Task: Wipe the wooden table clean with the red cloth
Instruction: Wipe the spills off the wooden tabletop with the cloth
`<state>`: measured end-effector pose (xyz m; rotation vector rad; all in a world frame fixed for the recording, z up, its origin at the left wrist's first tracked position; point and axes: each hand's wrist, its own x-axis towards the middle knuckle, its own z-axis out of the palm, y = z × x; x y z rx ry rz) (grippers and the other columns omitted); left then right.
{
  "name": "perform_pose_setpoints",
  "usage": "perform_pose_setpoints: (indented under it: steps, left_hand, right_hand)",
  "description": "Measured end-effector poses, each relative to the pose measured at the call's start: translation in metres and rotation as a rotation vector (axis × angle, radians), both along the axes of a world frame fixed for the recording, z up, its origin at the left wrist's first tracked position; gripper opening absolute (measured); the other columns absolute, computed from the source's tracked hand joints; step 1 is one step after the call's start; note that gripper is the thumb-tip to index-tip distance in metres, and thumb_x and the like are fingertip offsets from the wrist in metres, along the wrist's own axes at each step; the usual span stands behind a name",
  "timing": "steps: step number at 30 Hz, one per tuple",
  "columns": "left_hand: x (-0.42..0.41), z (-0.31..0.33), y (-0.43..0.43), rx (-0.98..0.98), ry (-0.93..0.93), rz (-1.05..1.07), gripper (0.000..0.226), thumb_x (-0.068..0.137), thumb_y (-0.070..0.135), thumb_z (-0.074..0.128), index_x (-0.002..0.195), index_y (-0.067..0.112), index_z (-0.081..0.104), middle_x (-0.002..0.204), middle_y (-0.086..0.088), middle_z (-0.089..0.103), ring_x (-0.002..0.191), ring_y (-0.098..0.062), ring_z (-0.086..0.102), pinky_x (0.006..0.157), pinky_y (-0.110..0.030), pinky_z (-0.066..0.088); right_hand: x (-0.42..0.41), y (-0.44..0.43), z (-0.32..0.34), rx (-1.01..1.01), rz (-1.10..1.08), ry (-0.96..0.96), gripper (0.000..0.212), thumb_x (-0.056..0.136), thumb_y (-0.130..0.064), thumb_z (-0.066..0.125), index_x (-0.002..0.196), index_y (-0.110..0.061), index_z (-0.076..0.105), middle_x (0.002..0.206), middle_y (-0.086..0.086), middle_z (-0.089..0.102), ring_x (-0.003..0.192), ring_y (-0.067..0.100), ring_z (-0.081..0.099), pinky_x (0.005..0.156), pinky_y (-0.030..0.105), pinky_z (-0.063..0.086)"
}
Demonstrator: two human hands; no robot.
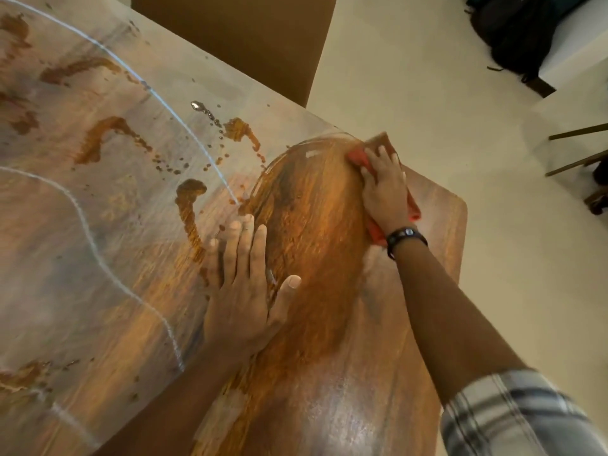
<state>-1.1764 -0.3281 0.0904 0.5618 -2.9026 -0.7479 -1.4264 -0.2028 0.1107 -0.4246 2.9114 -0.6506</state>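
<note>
The wooden table (329,406) fills most of the head view. A wet, darker swath runs down its middle, and brown smears and droplets (108,133) dot the pale, glary left part. My right hand (386,189) presses flat on the red cloth (360,158) near the table's far right edge; the cloth shows around my fingers and beside my wrist. A black wristband sits on that wrist. My left hand (245,291) lies flat on the table with fingers spread, holding nothing, at the left border of the wet swath.
A brown chair back (237,37) stands against the table's far edge. Pale floor lies to the right. A black backpack (516,31) rests at the top right. Dark wooden chair legs (579,146) reach in from the right edge.
</note>
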Motion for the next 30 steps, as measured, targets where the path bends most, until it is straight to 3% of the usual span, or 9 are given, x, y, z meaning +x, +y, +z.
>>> perform_pose_setpoints:
  steps: [5, 10, 12, 15, 17, 19, 25, 30]
  left_hand:
    - [0.001, -0.002, 0.001, 0.003, 0.051, 0.018, 0.083, 0.098, 0.065, 0.008, 0.157, 0.008, 0.022, 0.167, -0.012, 0.014, 0.156, -0.024, 0.001, 0.124, -0.055, 0.004]
    - [0.003, -0.003, 0.001, -0.054, 0.090, -0.003, 0.082, 0.099, 0.062, 0.011, 0.156, 0.005, 0.026, 0.165, -0.015, 0.018, 0.155, -0.029, 0.008, 0.124, -0.055, 0.007]
    - [0.001, -0.003, 0.001, -0.041, 0.072, -0.021, 0.082, 0.098, 0.064, 0.010, 0.157, 0.007, 0.022, 0.166, -0.013, 0.016, 0.156, -0.026, 0.002, 0.124, -0.055, 0.003]
    - [-0.001, -0.004, 0.002, -0.051, 0.069, -0.033, 0.083, 0.098, 0.064, 0.010, 0.156, 0.007, 0.023, 0.166, -0.013, 0.015, 0.156, -0.025, 0.000, 0.124, -0.054, 0.000]
    - [-0.001, -0.006, 0.002, -0.072, 0.069, -0.035, 0.082, 0.099, 0.064, 0.010, 0.156, 0.007, 0.024, 0.166, -0.014, 0.017, 0.156, -0.026, 0.002, 0.125, -0.053, -0.001]
    - [-0.001, -0.009, 0.001, -0.083, 0.079, -0.028, 0.082, 0.099, 0.065, 0.009, 0.156, 0.008, 0.025, 0.166, -0.013, 0.018, 0.156, -0.025, 0.002, 0.125, -0.052, -0.002]
    - [-0.002, -0.014, 0.001, -0.097, 0.101, 0.005, 0.078, 0.100, 0.064, 0.010, 0.154, 0.011, 0.028, 0.165, -0.012, 0.021, 0.155, -0.024, 0.005, 0.125, -0.051, 0.000]
    - [0.012, 0.004, -0.001, 0.114, 0.157, 0.130, 0.076, 0.098, 0.063, 0.015, 0.153, 0.013, 0.033, 0.163, -0.009, 0.026, 0.154, -0.024, 0.009, 0.125, -0.051, 0.003]
  right_hand:
    - [0.028, -0.087, -0.009, -0.016, 0.242, 0.057, 0.043, 0.105, -0.023, 0.040, 0.148, -0.025, 0.043, 0.162, 0.004, 0.028, 0.152, 0.028, 0.017, 0.124, 0.053, 0.007]
    - [0.141, -0.018, -0.012, 0.051, 0.476, 0.061, 0.048, 0.105, -0.021, 0.041, 0.151, -0.032, 0.037, 0.164, -0.006, 0.024, 0.154, 0.016, 0.010, 0.126, 0.040, 0.004]
    - [0.154, 0.046, -0.009, 0.055, 0.336, 0.022, 0.048, 0.106, -0.020, 0.041, 0.151, -0.036, 0.037, 0.164, -0.010, 0.021, 0.154, 0.011, 0.007, 0.126, 0.039, 0.004]
    - [0.138, 0.123, 0.003, 0.007, -0.040, -0.028, 0.044, 0.107, -0.022, 0.038, 0.150, -0.032, 0.040, 0.163, -0.007, 0.022, 0.154, 0.014, 0.007, 0.126, 0.049, 0.008]
    - [0.115, 0.137, 0.008, -0.003, -0.218, -0.034, 0.043, 0.107, -0.025, 0.038, 0.150, -0.026, 0.041, 0.163, -0.001, 0.023, 0.154, 0.022, 0.010, 0.124, 0.054, 0.013]
    - [0.099, 0.120, 0.006, -0.002, -0.250, -0.021, 0.043, 0.107, -0.028, 0.038, 0.150, -0.025, 0.041, 0.163, 0.002, 0.025, 0.153, 0.025, 0.012, 0.123, 0.054, 0.014]
    - [0.151, 0.035, -0.013, -0.045, 0.181, 0.044, 0.043, 0.105, -0.023, 0.043, 0.148, -0.028, 0.044, 0.162, -0.001, 0.029, 0.153, 0.021, 0.015, 0.123, 0.044, 0.004]
    - [0.247, 0.079, -0.016, 0.039, 0.488, 0.036, 0.051, 0.104, -0.020, 0.047, 0.152, -0.034, 0.034, 0.164, -0.010, 0.022, 0.154, 0.014, 0.009, 0.126, 0.040, 0.006]
